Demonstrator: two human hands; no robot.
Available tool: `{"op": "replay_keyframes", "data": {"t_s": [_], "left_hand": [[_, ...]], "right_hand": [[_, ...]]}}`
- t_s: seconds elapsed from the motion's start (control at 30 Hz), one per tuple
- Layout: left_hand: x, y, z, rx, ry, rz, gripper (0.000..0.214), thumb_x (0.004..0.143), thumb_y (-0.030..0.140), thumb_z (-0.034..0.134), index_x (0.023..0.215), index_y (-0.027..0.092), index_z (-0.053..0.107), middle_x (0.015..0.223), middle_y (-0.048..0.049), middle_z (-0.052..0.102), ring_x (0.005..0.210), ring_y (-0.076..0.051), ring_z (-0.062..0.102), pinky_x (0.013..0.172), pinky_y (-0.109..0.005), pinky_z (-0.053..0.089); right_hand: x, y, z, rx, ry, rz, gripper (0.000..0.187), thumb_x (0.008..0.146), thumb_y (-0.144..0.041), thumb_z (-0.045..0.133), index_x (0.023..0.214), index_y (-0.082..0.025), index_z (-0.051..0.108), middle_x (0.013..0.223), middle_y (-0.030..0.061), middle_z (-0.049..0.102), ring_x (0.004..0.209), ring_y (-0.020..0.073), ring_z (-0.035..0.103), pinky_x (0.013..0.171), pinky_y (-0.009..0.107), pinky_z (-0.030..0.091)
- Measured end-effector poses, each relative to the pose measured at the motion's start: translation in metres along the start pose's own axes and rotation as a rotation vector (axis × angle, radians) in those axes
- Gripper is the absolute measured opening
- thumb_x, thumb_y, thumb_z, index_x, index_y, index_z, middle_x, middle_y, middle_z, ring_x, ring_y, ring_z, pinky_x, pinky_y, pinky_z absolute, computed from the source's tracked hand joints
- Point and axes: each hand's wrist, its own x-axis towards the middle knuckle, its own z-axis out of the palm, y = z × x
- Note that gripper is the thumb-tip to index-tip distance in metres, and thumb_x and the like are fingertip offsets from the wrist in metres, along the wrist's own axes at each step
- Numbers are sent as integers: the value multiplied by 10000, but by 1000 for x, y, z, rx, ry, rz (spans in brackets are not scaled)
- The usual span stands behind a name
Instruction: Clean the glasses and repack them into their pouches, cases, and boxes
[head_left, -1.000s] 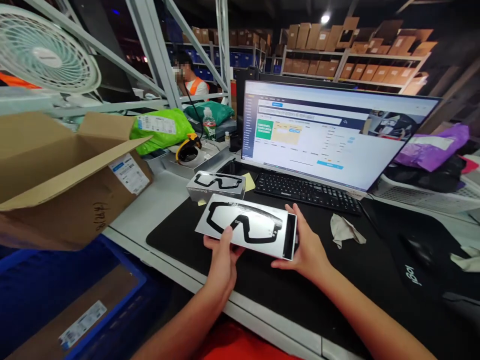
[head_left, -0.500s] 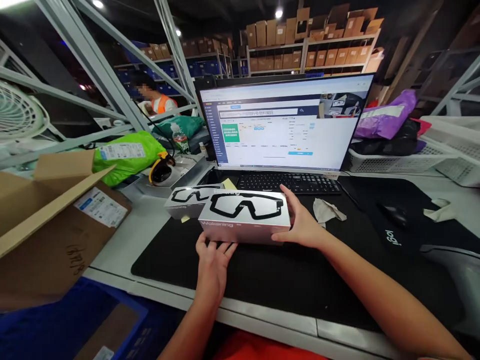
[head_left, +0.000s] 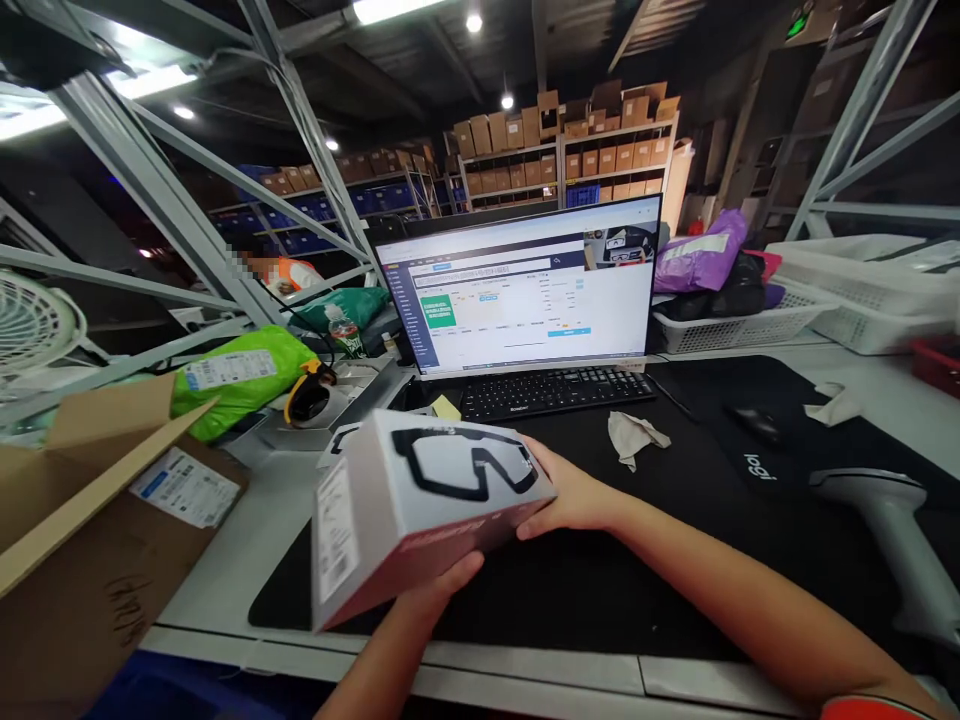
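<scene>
A silver-grey glasses box [head_left: 457, 480] with black wraparound frames printed on its top is held up, tilted, above the black desk mat [head_left: 600, 590]. Its left end, with a white barcode label [head_left: 337, 530], faces me. My right hand [head_left: 562, 490] grips the box's right end between thumb and fingers. From below, my left hand [head_left: 450, 580] supports the box; its thumb shows along the lower front edge, the other fingers hidden underneath. Mostly covered behind it is a second similar box [head_left: 341, 438].
A monitor [head_left: 517, 310] and keyboard [head_left: 555, 392] stand ahead. At right lie a barcode scanner [head_left: 885, 510], a mouse [head_left: 757, 422] and a crumpled cloth [head_left: 636, 438]. An open carton [head_left: 97, 560] and a green parcel [head_left: 247, 375] occupy the left side.
The box has been lifted off the mat toward me and turned, bringing its labelled left end into view. My left hand has moved beneath it. The head view has tilted up.
</scene>
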Motion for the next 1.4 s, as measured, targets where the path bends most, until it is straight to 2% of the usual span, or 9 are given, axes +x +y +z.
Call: {"op": "replay_keyframes", "data": {"t_s": [0.17,0.27,0.53,0.7,0.83,0.97,1.1,1.27,1.4], "left_hand": [[39,-9,-11,104,40,-31,546,615,431,874,1097,287,663,1151,-108,673,1198,-397,599,1125,-638,388],[64,-17,-13,269,-25,177,855,468,307,937,1231,265,553,1267,-141,594,1235,-399,568,1093,-601,433],[84,-43,-6,646,-175,669,798,646,191,792,1330,232,382,1410,-188,398,1370,-370,428,1131,-600,373],[84,-52,-1,673,-126,656,756,652,191,773,1296,242,381,1390,-177,410,1369,-364,430,1130,-595,373],[85,-59,-4,697,-109,695,769,654,198,788,1307,241,384,1396,-179,404,1380,-371,416,1133,-593,369],[84,-67,-12,735,-89,743,774,673,187,792,1333,245,393,1415,-181,393,1398,-390,394,1135,-604,366],[82,-68,-17,754,-71,765,773,675,154,779,1342,249,399,1416,-179,391,1401,-393,390,1136,-605,371],[82,-65,-14,759,-55,738,755,686,149,766,1342,237,401,1392,-176,409,1389,-382,411,1134,-604,376],[83,-63,-12,756,-32,726,748,685,134,754,1339,228,403,1376,-173,414,1380,-373,421,1134,-598,381]], "right_hand": [[-3,-39,-57,-281,392,28,1087,759,-437,794,1605,-225,145,1683,120,140,1525,354,214,1201,495,335],[-29,-72,-104,-592,599,-46,935,835,-431,718,1580,-154,225,1604,180,315,1470,318,359,1162,459,417],[-206,-73,-165,-1415,1125,466,741,886,-590,576,1441,-102,513,1368,262,570,1359,383,475,1095,506,411],[-275,-35,-168,-867,1151,1065,583,759,-584,742,1128,-135,711,997,300,707,984,413,700,823,512,503],[-268,-21,-172,-188,1115,1080,293,775,-473,759,691,-199,698,828,223,732,648,269,706,659,423,517],[-246,-30,-179,150,1141,963,165,816,-250,706,734,-106,703,897,203,743,678,192,713,649,311,531],[-224,-47,-156,108,1213,885,117,840,-188,653,759,-109,681,592,32,621,453,77,545,505,218,436],[-202,-67,-59,-25,671,758,446,843,-527,689,1093,-161,648,551,-33,551,457,91,496,478,203,430],[-182,-76,3,-65,538,921,489,790,-593,693,1018,-175,579,581,-34,588,379,100,458,341,212,322]]}}
